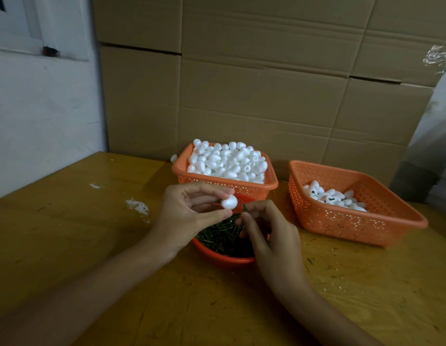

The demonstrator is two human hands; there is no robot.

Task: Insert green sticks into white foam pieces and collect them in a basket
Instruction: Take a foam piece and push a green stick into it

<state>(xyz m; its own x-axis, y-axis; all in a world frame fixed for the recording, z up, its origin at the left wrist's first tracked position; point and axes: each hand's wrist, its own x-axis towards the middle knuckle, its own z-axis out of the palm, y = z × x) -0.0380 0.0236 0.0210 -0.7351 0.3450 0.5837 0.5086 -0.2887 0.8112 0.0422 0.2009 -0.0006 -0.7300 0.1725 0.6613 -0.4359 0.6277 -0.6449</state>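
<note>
from the head camera we see a yellowish wooden table (92,233), scuffed, with a white smear (138,204) to the left of the red bowl (217,255) that sits at its middle. we take that bowl as our landmark. it holds a heap of green sticks (222,236).

just above the bowl our left hand (192,211) pinches one white foam piece (229,201) between thumb and fingertips. our right hand (269,236) is over the bowl's right side, thumb and forefinger pressed together on a single short green stick (244,208). the stick's tip is just beside the foam piece; we cannot tell whether they touch.

behind the bowl stands an orange basket (182,168) heaped with plain foam pieces (226,163), and one loose piece (174,158) lies on the table at its far left corner. to the right of the bowl, apart from it, is a second orange basket (341,221) with a small pile of foam pieces with sticks (334,198) against its back wall. small green scraps (316,258) speckle the table to the right of the bowl.

beyond the bowl and baskets, stacked cardboard boxes (241,83) fill the background. far to the bowl's left rises a white wall (42,108), marked and scuffed. high to the right a bit of crinkled clear plastic (439,58) shows at the frame edge.
</note>
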